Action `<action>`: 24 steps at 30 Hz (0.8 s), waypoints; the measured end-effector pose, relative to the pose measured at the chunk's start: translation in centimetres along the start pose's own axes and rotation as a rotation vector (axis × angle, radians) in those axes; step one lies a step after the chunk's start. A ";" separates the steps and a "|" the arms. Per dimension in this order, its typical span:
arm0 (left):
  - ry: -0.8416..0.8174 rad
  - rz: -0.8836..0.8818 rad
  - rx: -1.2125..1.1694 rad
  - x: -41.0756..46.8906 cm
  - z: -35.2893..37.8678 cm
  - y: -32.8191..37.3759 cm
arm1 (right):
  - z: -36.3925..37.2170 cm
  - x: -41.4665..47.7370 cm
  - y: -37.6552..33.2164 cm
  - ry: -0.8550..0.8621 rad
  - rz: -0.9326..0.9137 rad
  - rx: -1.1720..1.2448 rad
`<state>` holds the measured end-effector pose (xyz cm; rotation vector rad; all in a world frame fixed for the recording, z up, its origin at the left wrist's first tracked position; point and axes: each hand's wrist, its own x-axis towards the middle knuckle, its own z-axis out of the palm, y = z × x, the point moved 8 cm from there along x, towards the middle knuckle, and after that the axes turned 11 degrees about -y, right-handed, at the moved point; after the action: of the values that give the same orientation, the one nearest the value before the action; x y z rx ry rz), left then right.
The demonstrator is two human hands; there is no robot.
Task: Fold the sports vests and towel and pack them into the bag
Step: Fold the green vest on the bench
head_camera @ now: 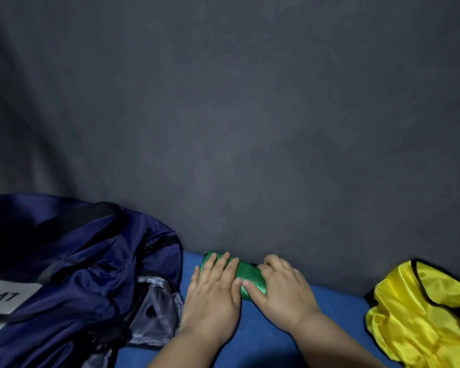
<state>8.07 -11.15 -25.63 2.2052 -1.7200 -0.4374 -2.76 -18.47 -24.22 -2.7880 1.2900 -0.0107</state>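
A green sports vest (246,277), folded into a small tight bundle, lies on the blue surface (329,309) by the grey backdrop. My left hand (214,293) lies flat on its left part with straight fingers. My right hand (282,288) covers its right part, fingers curled over the far edge and thumb along the near side. A yellow vest (420,314) with black trim lies crumpled at the right. The navy bag (72,274) sits at the left, its grey-lined opening (154,309) turned toward my hands.
A dark grey fabric backdrop (237,115) rises directly behind the blue surface. The bag has black straps (91,219) and a white label (8,298). No towel is visible.
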 end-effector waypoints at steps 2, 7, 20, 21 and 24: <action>0.015 -0.001 -0.022 -0.1 -0.1 0.0 | -0.1 0.0 0.0 0.011 0.025 -0.014; 0.038 -0.004 -0.027 -0.2 -0.3 0.1 | 0.2 -0.9 1.8 0.062 0.164 0.000; 0.053 -0.026 -0.002 -0.4 -0.6 0.1 | -0.3 -1.1 2.2 0.125 0.179 -0.027; 0.054 -0.027 0.000 -0.4 -0.6 0.1 | -0.3 -1.0 2.0 0.091 0.166 -0.011; 0.053 -0.043 0.012 -0.4 -0.4 0.1 | 0.4 -1.1 2.0 0.023 0.097 0.092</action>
<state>8.08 -10.73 -25.19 2.2455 -1.6549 -0.3765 -4.97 -18.92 -24.75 -2.6535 1.3915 -0.0954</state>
